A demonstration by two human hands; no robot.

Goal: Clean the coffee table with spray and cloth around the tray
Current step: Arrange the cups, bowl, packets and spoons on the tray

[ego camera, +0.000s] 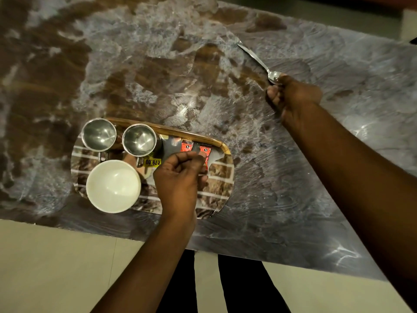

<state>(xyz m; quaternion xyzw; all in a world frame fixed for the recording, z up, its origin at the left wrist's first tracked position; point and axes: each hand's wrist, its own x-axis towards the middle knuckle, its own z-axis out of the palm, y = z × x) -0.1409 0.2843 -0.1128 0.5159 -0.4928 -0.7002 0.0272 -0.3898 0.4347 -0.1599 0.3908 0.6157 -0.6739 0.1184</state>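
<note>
A mirrored oval tray (222,177) with a gold rim lies near the front edge of the marbled coffee table (135,75). On it stand two steel cups (98,134) (139,140) and a white bowl (113,185). My left hand (180,177) is over the tray and pinches a red sachet (204,149), with a second red sachet (186,145) beside it. To the right, above the table, my right hand (293,96) grips a steel spoon (259,62) at its bowl end, the handle pointing away to the upper left. No spray bottle or cloth is in view.
A yellow price sticker (153,162) shows on the tray by the cups. The table's surface is streaked with wipe marks. Pale floor tiles (56,267) lie below the table's front edge, where my dark trouser legs (243,288) stand.
</note>
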